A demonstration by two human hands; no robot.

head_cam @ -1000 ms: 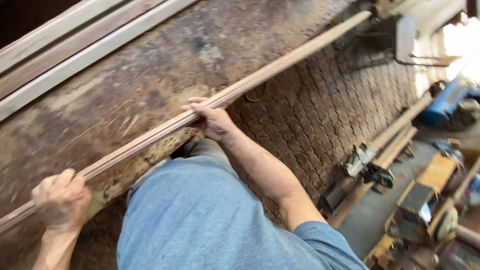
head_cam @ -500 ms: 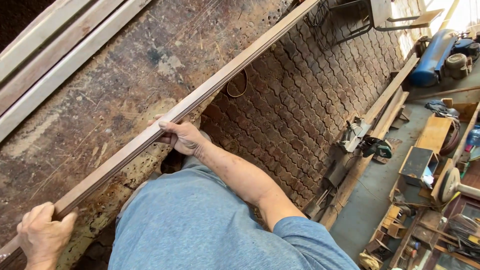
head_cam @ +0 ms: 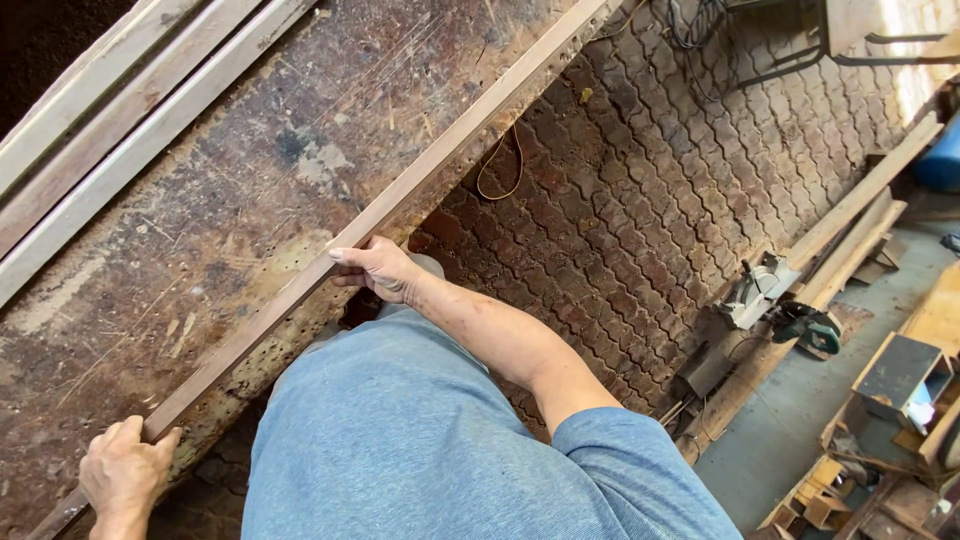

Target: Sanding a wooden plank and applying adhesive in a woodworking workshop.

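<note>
In the head view, a long, narrow wooden strip (head_cam: 400, 200) is seen lying along the near edge of a worn, stained workbench top (head_cam: 230, 190), running diagonally from the lower left to the upper middle of the picture. The strip is grasped at two places. The left hand (head_cam: 125, 470) is clenched around it near its lower end, with the fingers curled over the upper face. The right hand (head_cam: 375, 268) is closed on it further along, with the thumb lying on top and the fingers tucked under the edge. The strip is touching the bench surface, or is held just above it; which of the two cannot be told.

Three pale wooden battens (head_cam: 120, 110) are laid side by side on the far part of the bench, well apart from the strip. Below the bench edge, a floor of interlocking brick pavers (head_cam: 640, 200) is shown, with a loop of yellowish cord (head_cam: 500, 170) lying on it just beside the bench. Long planks (head_cam: 850, 210) and a circular saw (head_cam: 790, 315) are seen on the floor to the right. The lower middle is filled by a blue-grey shirt (head_cam: 400, 450).
</note>
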